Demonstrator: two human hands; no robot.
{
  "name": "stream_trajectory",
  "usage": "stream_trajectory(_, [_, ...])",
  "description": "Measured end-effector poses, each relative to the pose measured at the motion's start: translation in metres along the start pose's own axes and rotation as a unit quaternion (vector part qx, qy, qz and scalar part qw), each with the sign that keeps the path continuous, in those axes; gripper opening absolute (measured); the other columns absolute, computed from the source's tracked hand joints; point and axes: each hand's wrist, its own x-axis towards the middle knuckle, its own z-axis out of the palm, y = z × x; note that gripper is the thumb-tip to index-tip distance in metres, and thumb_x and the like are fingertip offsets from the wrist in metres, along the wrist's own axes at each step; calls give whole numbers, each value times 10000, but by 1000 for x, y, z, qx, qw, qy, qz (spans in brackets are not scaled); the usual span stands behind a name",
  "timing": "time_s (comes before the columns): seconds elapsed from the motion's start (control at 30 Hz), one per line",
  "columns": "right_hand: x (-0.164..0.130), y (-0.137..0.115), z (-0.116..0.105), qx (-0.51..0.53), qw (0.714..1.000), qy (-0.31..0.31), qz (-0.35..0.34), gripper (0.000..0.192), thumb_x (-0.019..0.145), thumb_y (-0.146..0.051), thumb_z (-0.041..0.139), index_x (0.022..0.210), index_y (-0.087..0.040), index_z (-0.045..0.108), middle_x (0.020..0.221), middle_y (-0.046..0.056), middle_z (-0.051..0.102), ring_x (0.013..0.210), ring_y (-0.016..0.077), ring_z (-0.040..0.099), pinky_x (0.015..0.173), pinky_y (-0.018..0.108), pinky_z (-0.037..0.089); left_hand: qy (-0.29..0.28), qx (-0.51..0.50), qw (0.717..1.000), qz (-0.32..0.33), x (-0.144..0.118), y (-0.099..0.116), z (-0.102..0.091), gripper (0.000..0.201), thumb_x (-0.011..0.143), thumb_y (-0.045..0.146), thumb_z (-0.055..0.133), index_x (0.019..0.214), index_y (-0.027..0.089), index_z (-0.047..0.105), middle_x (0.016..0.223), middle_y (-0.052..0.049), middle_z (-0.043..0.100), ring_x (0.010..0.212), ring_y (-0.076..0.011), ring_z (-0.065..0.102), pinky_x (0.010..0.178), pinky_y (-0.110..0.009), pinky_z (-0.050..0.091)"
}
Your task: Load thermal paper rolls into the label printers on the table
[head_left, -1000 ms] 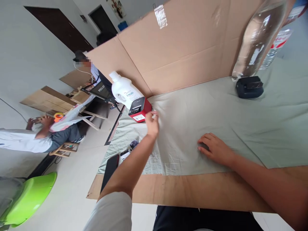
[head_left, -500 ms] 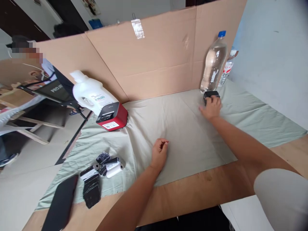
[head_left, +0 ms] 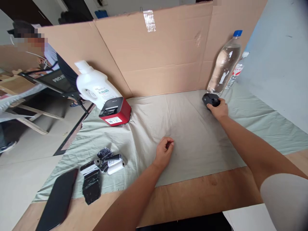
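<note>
My right hand (head_left: 220, 109) reaches to the back right and grips a small black box-shaped device (head_left: 209, 99), with the thumb at its front and the fingers around its right side. The device is just in front of a large clear bottle with a blue cap (head_left: 225, 64); whether its base still touches the cloth, I cannot tell. My left hand (head_left: 164, 151) rests on the grey-green cloth (head_left: 185, 134), its fingers curled closed and nothing visible in them. Left of it stands a red and black receipt printer (head_left: 117, 112), before a white jug (head_left: 93, 85).
Small paper rolls and black wrapping (head_left: 106, 162) lie at the front left, beside a black phone-like slab (head_left: 57, 199). A cardboard panel (head_left: 163, 57) closes off the back. A smaller water bottle (head_left: 237, 72) stands behind the large one. Another person (head_left: 51, 57) is at the far left.
My right hand has shifted from resting over the black device to gripping its right side, and the device has turned. My left hand stays curled on the cloth. The camera view has shifted slightly.
</note>
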Motion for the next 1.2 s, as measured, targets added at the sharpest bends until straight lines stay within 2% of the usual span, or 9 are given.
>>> stream_trajectory(0.17, [-95, -19, 3, 120, 966, -115, -197, 762, 706, -524, 714, 1356, -195, 492, 1303, 161, 606, 1194, 319, 583, 1050, 540, 451, 3, -165, 985, -55, -2, -1, -1, 465, 820, 574, 662, 1115, 221, 587, 1099, -108, 637, 919, -214, 651, 787, -375, 535])
stream_trajectory(0.27, [-171, -35, 0, 137, 938, -164, -273, 761, 714, -508, 732, 1369, -218, 475, 1344, 167, 570, 1234, 337, 559, 1073, 567, 436, -31, -291, 951, -101, -7, 9, -2, 769, 804, 671, 641, 1420, 303, 366, 1405, -156, 504, 1063, -260, 658, 877, -453, 542])
stream_trajectory(0.37, [-230, -44, -5, 124, 917, -221, -308, 790, 710, -448, 756, 1399, -234, 433, 1341, 177, 521, 1270, 349, 522, 1076, 578, 443, -20, -354, 927, -121, -12, 16, -5, 910, 815, 669, 635, 1521, 396, 131, 1482, -114, 468, 1219, -279, 603, 994, -472, 507])
stream_trajectory(0.43, [-250, -46, -6, 121, 906, -268, -304, 846, 685, -458, 781, 1410, -228, 410, 1371, 193, 465, 1300, 364, 487, 1067, 589, 451, 11, -341, 932, -123, -12, 16, -9, 1014, 769, 568, 742, 1532, 388, 98, 1438, -93, 518, 1272, -277, 571, 1052, -450, 479])
stream_trajectory(0.57, [-243, -48, -2, 215, 882, -354, -224, 822, 724, -626, 708, 1386, -249, 398, 1408, 179, 454, 1285, 339, 507, 1048, 567, 467, 42, -320, 940, -111, -4, 9, -19, 1066, 696, 385, 827, 1527, 336, 160, 1384, -93, 554, 1259, -281, 573, 1082, -445, 461])
stream_trajectory(0.7, [-224, -51, 16, 317, 876, -353, -85, 846, 782, -702, 611, 1424, -231, 324, 1420, 201, 477, 1240, 300, 560, 1047, 518, 475, 14, -349, 930, -117, -1, 7, -19, 1095, 658, 361, 851, 1521, 329, 179, 1388, -99, 536, 1256, -289, 559, 1087, -462, 440])
stream_trajectory(0.87, [-225, -42, 33, 329, 861, -376, -96, 1011, 730, -656, 725, 1506, -214, 253, 1332, 171, 574, 1231, 319, 571, 1072, 523, 463, -44, -359, 922, -135, -5, 8, -17, 1111, 668, 328, 849, 1542, 307, 164, 1354, -83, 550, 1242, -264, 548, 1085, -422, 416])
stream_trajectory(1.07, [-213, -35, 29, 369, 822, -429, -70, 974, 751, -650, 723, 1509, -243, 267, 1399, 143, 552, 1301, 299, 532, 1109, 488, 448, -87, -405, 886, -207, 6, 8, -28, 881, 726, 398, 709, 1493, 328, 283, 971, 12, 645, 678, -142, 611, 634, -286, 509])
stream_trajectory(1.2, [-208, -34, 28, 377, 809, -449, -46, 977, 742, -630, 746, 1507, -251, 270, 1377, 133, 572, 1267, 291, 562, 1090, 477, 469, -84, -394, 889, -219, 10, 7, -29, 872, 734, 349, 709, 1489, 326, 275, 809, 60, 622, 571, -111, 589, 577, -247, 492])
